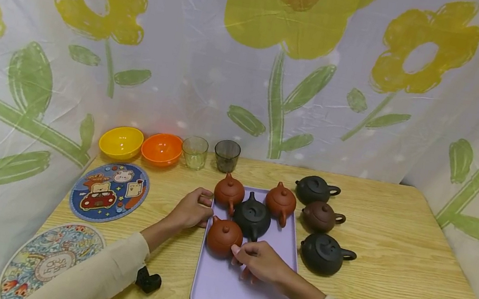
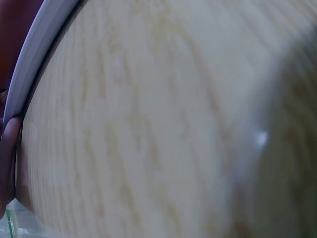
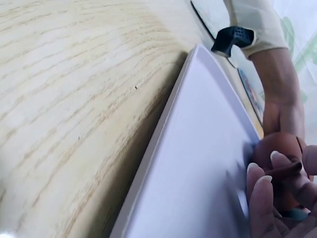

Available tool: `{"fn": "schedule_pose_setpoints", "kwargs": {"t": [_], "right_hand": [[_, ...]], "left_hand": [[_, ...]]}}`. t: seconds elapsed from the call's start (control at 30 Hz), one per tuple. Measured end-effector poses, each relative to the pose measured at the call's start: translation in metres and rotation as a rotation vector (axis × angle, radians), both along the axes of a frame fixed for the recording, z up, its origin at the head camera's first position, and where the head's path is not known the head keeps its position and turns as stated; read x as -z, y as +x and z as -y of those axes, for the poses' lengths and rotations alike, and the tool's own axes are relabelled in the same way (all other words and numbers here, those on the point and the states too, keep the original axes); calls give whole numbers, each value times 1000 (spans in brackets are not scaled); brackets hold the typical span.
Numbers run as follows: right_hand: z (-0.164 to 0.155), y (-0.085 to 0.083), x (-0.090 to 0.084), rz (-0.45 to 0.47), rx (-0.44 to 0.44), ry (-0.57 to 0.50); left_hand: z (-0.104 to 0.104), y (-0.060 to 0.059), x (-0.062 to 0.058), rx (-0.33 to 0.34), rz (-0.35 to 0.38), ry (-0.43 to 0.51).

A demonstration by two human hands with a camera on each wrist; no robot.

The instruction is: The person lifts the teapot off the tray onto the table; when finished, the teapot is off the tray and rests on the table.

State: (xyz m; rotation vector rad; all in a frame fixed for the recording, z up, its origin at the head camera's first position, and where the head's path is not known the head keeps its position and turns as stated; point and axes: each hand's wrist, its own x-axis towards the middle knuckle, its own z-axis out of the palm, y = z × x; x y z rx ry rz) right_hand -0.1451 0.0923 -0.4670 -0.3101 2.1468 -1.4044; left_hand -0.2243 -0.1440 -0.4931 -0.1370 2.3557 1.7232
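Observation:
A lavender tray point(image 1: 243, 289) lies on the wooden table and carries three red-brown teapots and one black teapot point(image 1: 252, 217). My right hand point(image 1: 255, 262) pinches the handle side of the nearest red-brown teapot point(image 1: 223, 236); in the right wrist view my fingertips point(image 3: 262, 198) sit against that teapot point(image 3: 277, 148) on the tray point(image 3: 198, 163). My left hand point(image 1: 195, 209) holds the tray's left rim with curled fingers, between two red-brown teapots. The left wrist view shows one finger point(image 2: 9, 148) against the rim point(image 2: 34, 54).
Two black teapots point(image 1: 315, 189) point(image 1: 324, 252) and a brown teapot point(image 1: 321, 216) stand right of the tray. At the back are a yellow bowl point(image 1: 121, 142), an orange bowl point(image 1: 161, 148) and two glasses point(image 1: 194, 152) point(image 1: 226, 155). Two round mats point(image 1: 109, 192) point(image 1: 52, 258) lie at the left.

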Motion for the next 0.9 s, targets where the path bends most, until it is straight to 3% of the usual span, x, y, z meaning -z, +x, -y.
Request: {"fn": "schedule_pose_setpoints", "kwargs": {"t": [0.53,0.9], "right_hand": [[3,4,-2,-10,39,-57],[-9,7,-15,-30,-14,-76]], "left_hand": [[0,0,2,-3,-1,19],[0,0,2,-3,-2,-4]]}}
